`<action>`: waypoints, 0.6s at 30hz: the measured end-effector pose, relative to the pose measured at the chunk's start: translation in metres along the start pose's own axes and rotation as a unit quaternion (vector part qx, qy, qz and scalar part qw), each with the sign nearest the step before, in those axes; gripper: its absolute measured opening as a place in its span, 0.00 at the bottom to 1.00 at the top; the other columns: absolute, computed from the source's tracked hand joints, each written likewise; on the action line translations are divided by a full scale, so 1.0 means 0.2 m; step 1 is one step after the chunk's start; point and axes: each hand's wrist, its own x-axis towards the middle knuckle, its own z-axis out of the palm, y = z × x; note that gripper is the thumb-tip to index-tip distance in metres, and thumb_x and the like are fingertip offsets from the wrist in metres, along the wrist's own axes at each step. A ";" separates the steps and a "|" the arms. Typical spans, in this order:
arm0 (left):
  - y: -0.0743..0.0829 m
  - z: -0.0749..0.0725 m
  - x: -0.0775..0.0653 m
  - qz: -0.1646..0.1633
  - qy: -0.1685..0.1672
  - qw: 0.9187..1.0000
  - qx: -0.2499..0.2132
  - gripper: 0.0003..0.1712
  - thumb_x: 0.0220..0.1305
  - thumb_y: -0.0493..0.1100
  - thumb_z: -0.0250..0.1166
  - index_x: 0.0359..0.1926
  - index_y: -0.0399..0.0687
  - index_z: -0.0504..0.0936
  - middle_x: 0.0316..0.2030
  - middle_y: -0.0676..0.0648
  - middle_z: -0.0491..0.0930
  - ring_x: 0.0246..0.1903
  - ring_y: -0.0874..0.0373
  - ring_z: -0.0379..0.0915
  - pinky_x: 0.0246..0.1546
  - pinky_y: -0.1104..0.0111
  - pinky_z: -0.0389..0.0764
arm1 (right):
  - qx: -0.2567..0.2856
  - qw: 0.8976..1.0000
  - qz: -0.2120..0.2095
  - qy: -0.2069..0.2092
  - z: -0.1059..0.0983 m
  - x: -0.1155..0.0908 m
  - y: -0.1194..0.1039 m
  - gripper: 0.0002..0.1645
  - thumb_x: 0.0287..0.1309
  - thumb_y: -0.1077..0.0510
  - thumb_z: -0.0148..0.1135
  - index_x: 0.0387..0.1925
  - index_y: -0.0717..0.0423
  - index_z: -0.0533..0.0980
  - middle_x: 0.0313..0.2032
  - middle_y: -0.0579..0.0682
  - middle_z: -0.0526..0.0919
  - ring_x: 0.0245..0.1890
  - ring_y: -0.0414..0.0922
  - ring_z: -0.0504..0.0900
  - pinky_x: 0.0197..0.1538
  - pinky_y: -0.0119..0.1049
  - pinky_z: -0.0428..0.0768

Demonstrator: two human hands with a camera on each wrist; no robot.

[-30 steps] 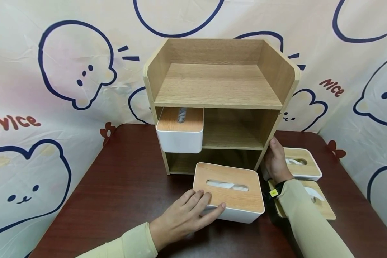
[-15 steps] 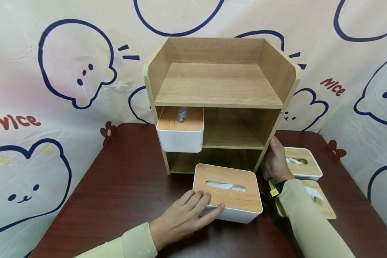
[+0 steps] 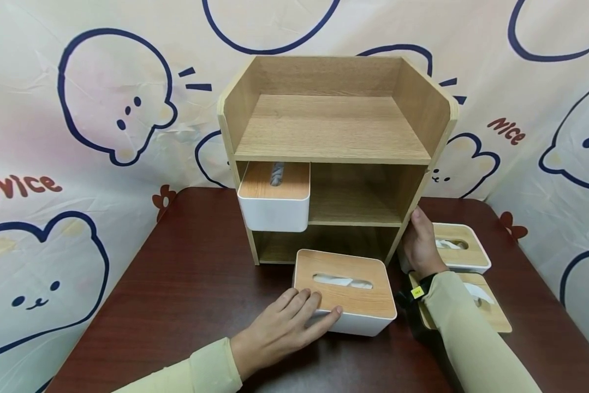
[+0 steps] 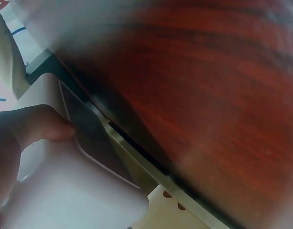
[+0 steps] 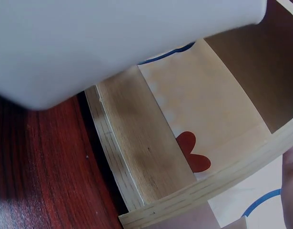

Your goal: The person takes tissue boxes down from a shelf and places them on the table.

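Note:
A white tissue box [image 3: 349,288] with a wood lid sits turned at an angle before a wooden shelf unit [image 3: 338,131]. My left hand [image 3: 284,327] holds its near left corner, fingers over the lid and thumb on the front wall. That thumb [image 4: 51,125] rests on the white wall in the left wrist view. My right hand [image 3: 422,245] rests against the unit's outer right side, thumb along its front edge; its other fingers are mostly hidden. In the right wrist view, the white box [image 5: 127,43] covers part of the unit.
Another tissue box [image 3: 274,210] stands at the left of the middle shelf, jutting past its front edge. Two more boxes, a rear one [image 3: 463,256] and a nearer one [image 3: 495,316], lie right of the unit, partly behind my right forearm. A patterned cloth [image 3: 112,93] surrounds the dark table [image 3: 176,305].
The tissue box under my left hand has turned slightly, its right end shifting a little left. My right hand keeps its place at the unit's side.

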 end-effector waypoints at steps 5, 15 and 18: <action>0.02 0.01 0.00 0.003 -0.010 1.000 -0.009 0.28 0.69 0.29 0.40 0.62 0.55 0.72 0.47 0.42 0.75 0.41 0.50 0.73 0.42 0.64 0.74 | 0.004 1.000 -0.001 -0.006 0.00 0.00 0.00 0.32 0.71 0.42 0.50 0.70 0.51 0.66 0.63 0.53 0.68 0.63 0.51 0.62 0.64 0.42 0.55; 0.04 0.02 0.01 0.008 -0.009 1.000 -0.010 0.27 0.71 0.30 0.39 0.62 0.55 0.72 0.47 0.43 0.75 0.42 0.51 0.73 0.45 0.63 0.74 | -0.011 1.000 0.003 -0.016 -0.01 0.00 0.00 0.34 0.72 0.41 0.48 0.72 0.50 0.63 0.65 0.54 0.66 0.64 0.51 0.61 0.64 0.44 0.53; 0.05 0.03 0.01 0.008 -0.003 1.000 -0.005 0.27 0.71 0.31 0.40 0.62 0.56 0.73 0.46 0.43 0.75 0.41 0.51 0.74 0.45 0.63 0.74 | -0.007 1.000 0.003 -0.017 -0.01 0.00 0.00 0.33 0.72 0.42 0.48 0.72 0.51 0.63 0.64 0.54 0.66 0.64 0.51 0.61 0.64 0.43 0.54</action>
